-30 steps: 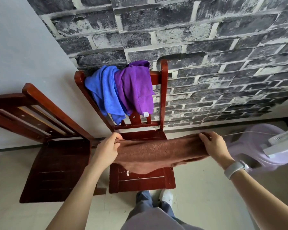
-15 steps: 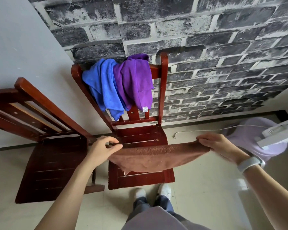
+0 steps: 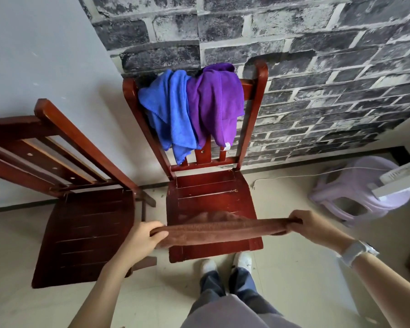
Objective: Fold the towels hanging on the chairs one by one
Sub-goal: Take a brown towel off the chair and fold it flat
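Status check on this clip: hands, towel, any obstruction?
Left hand and right hand each grip an end of the brown towel, stretched over the chair seat. Blue towel and purple towel hang on the chair back. Nothing in the way.

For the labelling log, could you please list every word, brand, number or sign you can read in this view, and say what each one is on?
No text can be read anywhere in this view.
Small white tag on the purple towel: any print is too small to tell.
White appliance on the lilac stool: only blurred ridges, no legible marking.
Wrist band: no display visible.
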The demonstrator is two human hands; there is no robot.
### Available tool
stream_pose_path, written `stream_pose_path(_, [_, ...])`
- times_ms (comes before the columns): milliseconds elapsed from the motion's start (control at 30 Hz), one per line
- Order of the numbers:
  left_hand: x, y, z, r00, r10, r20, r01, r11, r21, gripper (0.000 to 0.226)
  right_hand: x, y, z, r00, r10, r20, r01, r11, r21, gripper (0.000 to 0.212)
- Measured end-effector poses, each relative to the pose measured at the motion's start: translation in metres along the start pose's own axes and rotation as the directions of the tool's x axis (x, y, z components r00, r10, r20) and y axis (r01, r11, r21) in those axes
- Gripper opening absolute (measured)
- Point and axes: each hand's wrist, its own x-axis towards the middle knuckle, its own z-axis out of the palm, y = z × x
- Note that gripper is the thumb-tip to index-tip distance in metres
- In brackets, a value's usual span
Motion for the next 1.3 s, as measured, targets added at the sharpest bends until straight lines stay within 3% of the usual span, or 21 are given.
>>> stream_pose_path(100, [0.003,-0.013,-0.005,0.996,-0.020,-0.091,-0.002,0.974,-0.226,0.005,0.007,-0.006,0.005,0.984,0.042,-0.175,-0.007,0.980,0.199,0.010])
stream_pose_path(167, [0.019,-0.022,-0.003,0.990,-0.063,-0.122,0.024,0.952,-0.304,0.003,0.020,-0.011,0.013,0.959,0.079,-0.273,-0.007,0.967,0.254,0.002])
stream_pose_path(300, [0.077,-0.044,0.015,0.971,-0.212,-0.110,0.147,0.894,-0.422,0.008,0.079,-0.014,0.036,0.939,0.155,-0.306,-0.068,0.958,0.278,0.015])
stream_pose_path(467, [0.167,-0.073,0.052,0.935,-0.314,-0.167,0.217,0.876,-0.432,0.009,0.172,-0.002,0.068,0.940,0.214,-0.265,-0.170,0.969,0.180,0.020])
stream_pose_path(533, [0.204,-0.085,0.069,0.920,-0.328,-0.216,0.219,0.885,-0.411,0.024,0.209,0.003,0.081,0.939,0.235,-0.250,-0.195,0.965,0.175,0.021])
stream_pose_path(700, [0.282,-0.112,0.097,0.866,-0.351,-0.356,0.200,0.896,-0.397,0.026,0.289,0.017,0.109,0.881,0.345,-0.324,-0.249,0.920,0.301,0.022])
stream_pose_path(900, [0.326,-0.129,0.112,0.765,-0.368,-0.529,0.152,0.901,-0.406,0.026,0.348,0.024,0.125,0.825,0.424,-0.375,-0.199,0.837,0.509,0.026])
stream_pose_path(1033, [0.327,-0.128,0.125,0.768,-0.397,-0.502,0.204,0.895,-0.397,0.038,0.354,0.030,0.137,0.858,0.379,-0.346,-0.139,0.820,0.555,0.053])
stream_pose_path(1133, [0.305,-0.134,0.150,0.784,-0.438,-0.441,0.272,0.880,-0.390,0.037,0.322,0.044,0.157,0.875,0.355,-0.331,-0.187,0.876,0.445,0.045])
stream_pose_path(1300, [0.237,-0.150,0.215,0.752,-0.519,-0.406,0.390,0.847,-0.361,0.037,0.246,0.070,0.214,0.875,0.442,-0.196,-0.338,0.849,0.406,0.029])
